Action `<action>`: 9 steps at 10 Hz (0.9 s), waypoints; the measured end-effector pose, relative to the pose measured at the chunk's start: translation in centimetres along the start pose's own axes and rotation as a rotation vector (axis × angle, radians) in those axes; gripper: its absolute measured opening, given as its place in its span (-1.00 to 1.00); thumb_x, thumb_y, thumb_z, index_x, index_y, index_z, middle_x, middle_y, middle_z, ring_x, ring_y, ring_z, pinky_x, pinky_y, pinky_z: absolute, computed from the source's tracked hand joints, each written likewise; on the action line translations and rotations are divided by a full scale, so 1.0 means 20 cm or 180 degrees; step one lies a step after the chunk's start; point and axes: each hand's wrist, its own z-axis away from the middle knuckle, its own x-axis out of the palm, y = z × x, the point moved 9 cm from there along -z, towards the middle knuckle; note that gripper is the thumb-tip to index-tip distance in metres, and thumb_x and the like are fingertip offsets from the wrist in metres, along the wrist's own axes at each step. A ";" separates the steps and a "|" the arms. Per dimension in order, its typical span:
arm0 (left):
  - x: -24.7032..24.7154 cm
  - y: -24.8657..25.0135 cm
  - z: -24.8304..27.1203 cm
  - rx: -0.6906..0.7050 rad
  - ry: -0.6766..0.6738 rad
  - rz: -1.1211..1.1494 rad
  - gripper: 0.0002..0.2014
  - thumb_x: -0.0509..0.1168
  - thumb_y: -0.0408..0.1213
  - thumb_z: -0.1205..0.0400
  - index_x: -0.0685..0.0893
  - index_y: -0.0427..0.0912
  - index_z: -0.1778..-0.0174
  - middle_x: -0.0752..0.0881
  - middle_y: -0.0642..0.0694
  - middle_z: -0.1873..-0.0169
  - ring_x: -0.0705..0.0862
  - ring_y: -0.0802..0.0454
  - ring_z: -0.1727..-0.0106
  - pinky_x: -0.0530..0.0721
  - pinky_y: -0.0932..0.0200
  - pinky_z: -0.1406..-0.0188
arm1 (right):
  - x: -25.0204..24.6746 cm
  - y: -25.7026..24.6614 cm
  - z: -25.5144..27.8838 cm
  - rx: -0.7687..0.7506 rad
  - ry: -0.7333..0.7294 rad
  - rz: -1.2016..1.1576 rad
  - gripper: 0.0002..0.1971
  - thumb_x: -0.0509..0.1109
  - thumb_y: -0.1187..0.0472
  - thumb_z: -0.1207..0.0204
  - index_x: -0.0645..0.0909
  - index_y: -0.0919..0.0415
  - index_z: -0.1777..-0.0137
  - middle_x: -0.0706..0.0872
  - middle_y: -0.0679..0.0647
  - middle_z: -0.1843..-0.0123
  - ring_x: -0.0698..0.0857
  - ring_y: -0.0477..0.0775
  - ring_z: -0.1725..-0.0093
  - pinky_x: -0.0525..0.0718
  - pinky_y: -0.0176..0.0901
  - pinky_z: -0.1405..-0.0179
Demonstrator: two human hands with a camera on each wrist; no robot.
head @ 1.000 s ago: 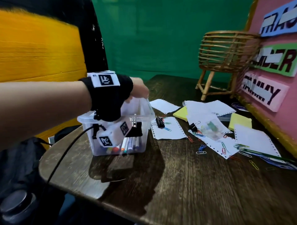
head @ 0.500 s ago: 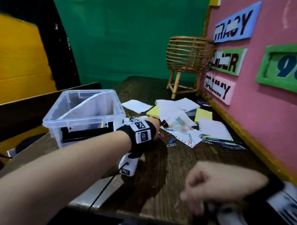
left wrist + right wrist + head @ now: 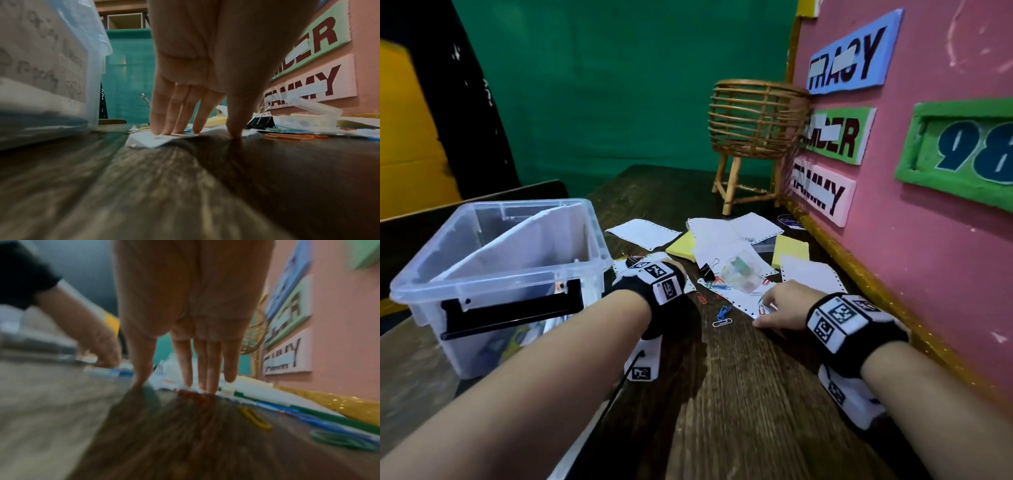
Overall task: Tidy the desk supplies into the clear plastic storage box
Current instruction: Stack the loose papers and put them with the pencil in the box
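Note:
The clear plastic storage box (image 3: pixel 496 286) with a black handle stands at the table's left; a sheet leans inside it and pens lie at the bottom. Just right of it, my left hand (image 3: pixel 195 133) presses straight fingers on a white perforated sheet (image 3: pixel 144 140), thumb on the wood. Farther right, my right hand (image 3: pixel 777 308) touches the near edge of another sheet; in the right wrist view its straight fingertips (image 3: pixel 211 389) rest on a red paperclip (image 3: pixel 193 394). Between the hands lie blue paperclips (image 3: pixel 723 311), a black binder clip (image 3: pixel 707 270) and a small clear bag (image 3: pixel 743 274).
Yellow sticky pads (image 3: pixel 791 251) and more white sheets lie behind the hands. A green pencil (image 3: pixel 329 417) and a yellow paperclip (image 3: pixel 255 418) lie by the pink board (image 3: pixel 928 205) along the right edge. A wicker basket stand (image 3: pixel 755 120) occupies the far corner.
My left hand left the box and came down onto the sheet beside it. My right hand came into view and reached forward to the paperclips. The view swung right.

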 end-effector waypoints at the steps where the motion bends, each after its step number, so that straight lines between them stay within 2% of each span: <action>1: 0.12 -0.07 -0.29 0.0013 0.0148 0.0295 -0.62 0.13 -0.25 -0.72 0.52 -0.38 -0.40 0.57 -0.22 -0.39 0.54 -0.11 -0.42 0.55 0.52 0.18 | -0.01 -0.03 -0.03 0.0037 0.0130 0.0111 -0.65 0.28 0.00 -0.57 0.61 0.31 -0.09 0.68 0.24 -0.19 0.59 0.12 0.02 0.46 -0.21 0.12; 2: 0.12 -0.12 -0.30 -0.0228 0.0173 0.0504 -0.65 0.17 -0.23 -0.70 0.57 -0.38 -0.31 0.63 -0.21 -0.30 0.61 -0.17 -0.32 0.59 0.24 -0.04 | -0.01 -0.08 -0.03 0.0038 0.0214 0.0254 -0.73 0.28 0.19 -0.58 0.60 0.36 -0.17 0.68 0.25 -0.18 0.62 0.15 0.04 0.55 -0.16 0.09; 3: 0.06 -0.14 -0.25 -0.0355 0.0313 0.0832 -0.66 0.13 -0.29 -0.71 0.52 -0.41 -0.33 0.61 -0.30 -0.30 0.60 -0.23 -0.33 0.56 0.03 -0.23 | -0.02 -0.10 -0.01 0.0020 0.0458 0.0435 -0.71 0.18 0.41 -0.59 0.54 0.38 -0.27 0.63 0.28 -0.26 0.65 0.25 -0.24 0.62 -0.05 -0.12; 4: -0.02 -0.15 -0.21 -0.0393 0.0785 0.1255 -0.59 0.17 -0.42 -0.66 0.33 -0.34 -0.44 0.61 -0.30 -0.28 0.62 -0.26 -0.29 0.59 -0.03 -0.13 | -0.03 -0.08 -0.01 -0.0056 0.0574 0.0353 -0.70 0.15 0.47 -0.55 0.55 0.35 -0.24 0.63 0.30 -0.25 0.63 0.28 -0.26 0.60 -0.03 -0.17; 5: -0.12 -0.13 -0.16 -0.0115 0.1419 0.1485 -0.52 0.16 -0.52 -0.60 0.24 -0.24 -0.43 0.67 -0.30 -0.09 0.66 -0.26 -0.02 0.52 -0.02 0.15 | -0.08 -0.04 -0.01 -0.0123 0.0714 -0.0073 -0.67 0.22 0.42 -0.52 0.58 0.21 -0.25 0.64 0.25 -0.25 0.64 0.25 -0.23 0.58 -0.09 -0.16; 6: -0.19 -0.03 -0.12 0.0474 0.1827 0.1498 -0.71 0.16 -0.54 -0.58 0.47 -0.18 -0.17 0.63 -0.19 -0.09 0.61 -0.18 -0.07 0.42 0.13 0.16 | -0.14 -0.03 0.02 -0.0367 0.1047 -0.0364 -0.61 0.23 0.41 -0.52 0.49 0.11 -0.32 0.65 0.21 -0.24 0.65 0.23 -0.20 0.59 -0.07 -0.13; 7: -0.22 0.03 -0.09 0.0910 0.2173 0.1482 -0.74 0.21 -0.49 -0.57 0.64 -0.17 -0.12 0.56 -0.10 -0.22 0.57 -0.09 -0.24 0.50 0.18 -0.03 | -0.24 -0.02 0.07 -0.0673 0.1565 -0.0768 -0.64 0.23 0.44 -0.50 0.46 0.10 -0.24 0.67 0.15 -0.17 0.66 0.20 -0.12 0.63 -0.01 -0.10; 8: -0.22 0.09 -0.05 0.1243 0.2218 0.1510 -0.66 0.29 -0.24 -0.56 0.61 -0.15 -0.27 0.50 -0.08 -0.34 0.53 -0.08 -0.31 0.52 0.08 -0.33 | -0.35 0.02 0.13 -0.0982 0.2135 -0.1293 -0.68 0.25 0.46 -0.49 0.48 0.13 -0.17 0.63 0.01 0.04 0.64 0.05 0.01 0.64 -0.03 -0.10; 9: -0.21 0.13 -0.05 0.1446 0.2129 0.1414 -0.59 0.37 -0.04 -0.50 0.65 -0.15 -0.21 0.55 -0.11 -0.27 0.56 -0.09 -0.27 0.55 0.03 -0.30 | -0.43 0.06 0.18 -0.1207 0.2593 -0.1884 -0.66 0.25 0.55 -0.44 0.50 0.16 -0.11 0.55 -0.08 0.24 0.62 -0.04 0.16 0.65 -0.14 -0.04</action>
